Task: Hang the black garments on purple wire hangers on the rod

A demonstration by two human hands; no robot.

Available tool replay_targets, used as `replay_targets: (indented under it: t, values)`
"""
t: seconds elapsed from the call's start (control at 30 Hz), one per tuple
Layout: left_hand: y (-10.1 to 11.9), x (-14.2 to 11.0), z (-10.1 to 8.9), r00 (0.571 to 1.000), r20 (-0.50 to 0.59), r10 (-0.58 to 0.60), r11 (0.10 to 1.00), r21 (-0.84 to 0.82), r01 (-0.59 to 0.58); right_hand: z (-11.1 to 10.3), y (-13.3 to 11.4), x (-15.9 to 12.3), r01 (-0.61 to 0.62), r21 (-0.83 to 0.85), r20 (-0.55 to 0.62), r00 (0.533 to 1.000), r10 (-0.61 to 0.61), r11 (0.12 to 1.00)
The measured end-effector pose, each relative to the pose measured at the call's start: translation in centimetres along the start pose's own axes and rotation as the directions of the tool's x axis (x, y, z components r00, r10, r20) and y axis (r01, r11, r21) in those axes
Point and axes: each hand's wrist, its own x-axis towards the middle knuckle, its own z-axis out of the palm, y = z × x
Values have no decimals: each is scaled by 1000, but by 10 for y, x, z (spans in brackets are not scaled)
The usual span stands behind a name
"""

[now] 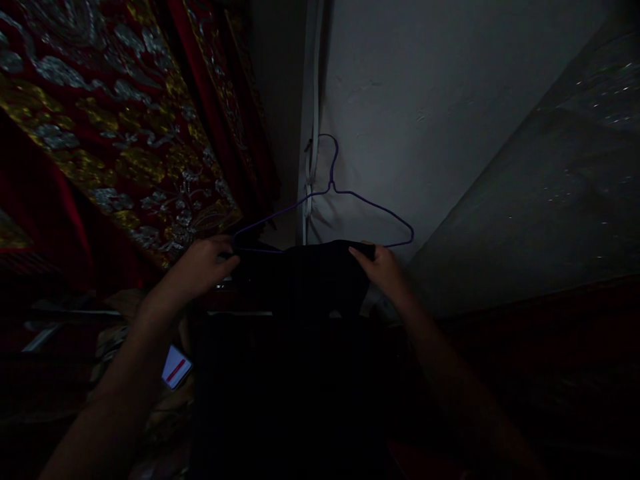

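A purple wire hanger [373, 200] hangs by its hook from a white strip on the wall corner. Over its lower bar lies a dark cloth garment [315, 277], too dim to tell its kind. My left hand [203, 263] is at the garment's left end beside the hanger's left corner, thumb and fingers pinching the cloth. With thumb and fingers closed, my right hand [384, 267] grips the garment's top edge along the bar, short of the hanger's right corner. The lower part of the cloth merges with the darkness below.
Red drapery [125, 127] with gold and silver ornament slants along the left. A pale wall [425, 100] stands behind the hanger, with a shiny grey sheet [550, 187] at right. A small white box-like item with a red stripe [176, 367] lies among cloth at lower left.
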Motion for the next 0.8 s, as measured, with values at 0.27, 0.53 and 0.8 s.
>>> replay_targets:
  t: [0.27, 0.53, 0.8]
  values:
    - [17, 31, -13, 975, -190, 117, 992, -22, -123, 20, -3, -12, -7, 110, 220, 975, -17, 994]
    - [11, 67, 13, 952, -215, 219, 954, -157, -255, -10, -18, -42, 92, 48, 125, 987, -98, 995]
    - [6, 75, 14, 924, -220, 313, 940, -64, -334, -83, 3, 9, -24, -154, -80, 997, 12, 988]
